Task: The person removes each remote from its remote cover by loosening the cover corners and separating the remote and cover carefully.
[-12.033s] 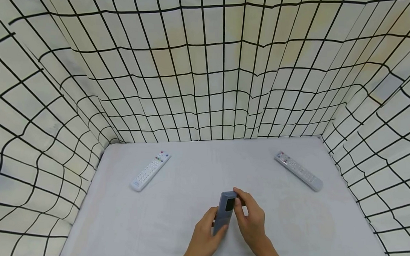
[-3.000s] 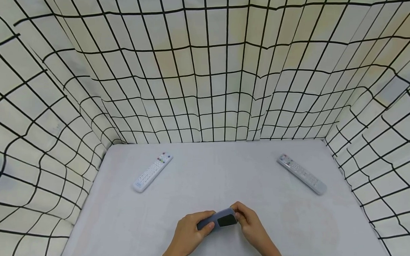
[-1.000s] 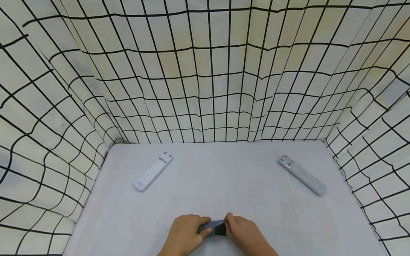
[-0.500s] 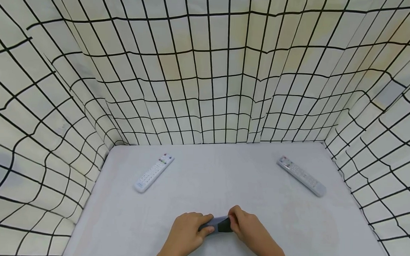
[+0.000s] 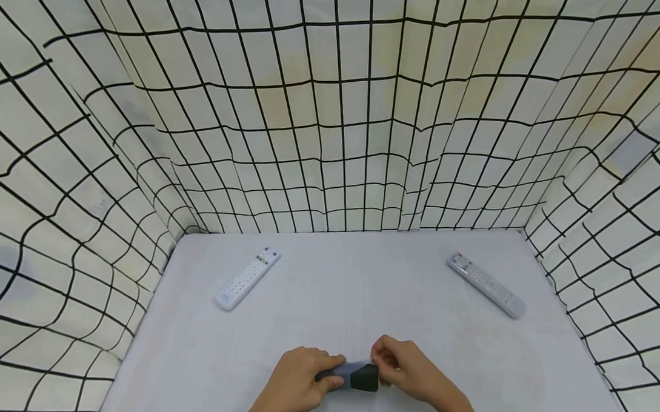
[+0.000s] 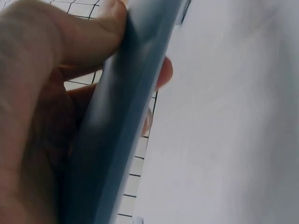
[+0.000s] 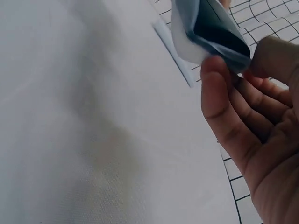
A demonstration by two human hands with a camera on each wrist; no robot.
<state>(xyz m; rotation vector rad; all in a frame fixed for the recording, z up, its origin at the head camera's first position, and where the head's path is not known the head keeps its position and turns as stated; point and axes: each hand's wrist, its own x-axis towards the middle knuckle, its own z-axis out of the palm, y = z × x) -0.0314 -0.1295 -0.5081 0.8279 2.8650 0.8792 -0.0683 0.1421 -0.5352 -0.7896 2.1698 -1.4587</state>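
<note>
A blue-grey remote control (image 5: pixel 343 371) with a dark screen at its right end is held sideways, low in the head view. Its left part is in the grip of my left hand (image 5: pixel 299 378), thumb on the near side and fingers on the far side. The left wrist view shows the long smooth edge of the remote (image 6: pixel 124 107) beside the thumb. At the screen end, my right hand (image 5: pixel 408 369) pinches a thin, clear-looking film or sleeve edge. In the right wrist view this end (image 7: pixel 217 35) looks like an opened fold with a dark inside; its exact form is blurred.
A white remote (image 5: pixel 247 278) lies at the left of the white table (image 5: pixel 360 280). A grey remote (image 5: pixel 485 284) lies at the right, slanting toward the near right. White cloth walls with a black grid (image 5: pixel 333 121) enclose the back and both sides.
Since twelve seconds ago the remote has swung from upright to sideways. In the last half second both hands have lowered slightly, and the right fingers have shifted a little rightward at the screen end.
</note>
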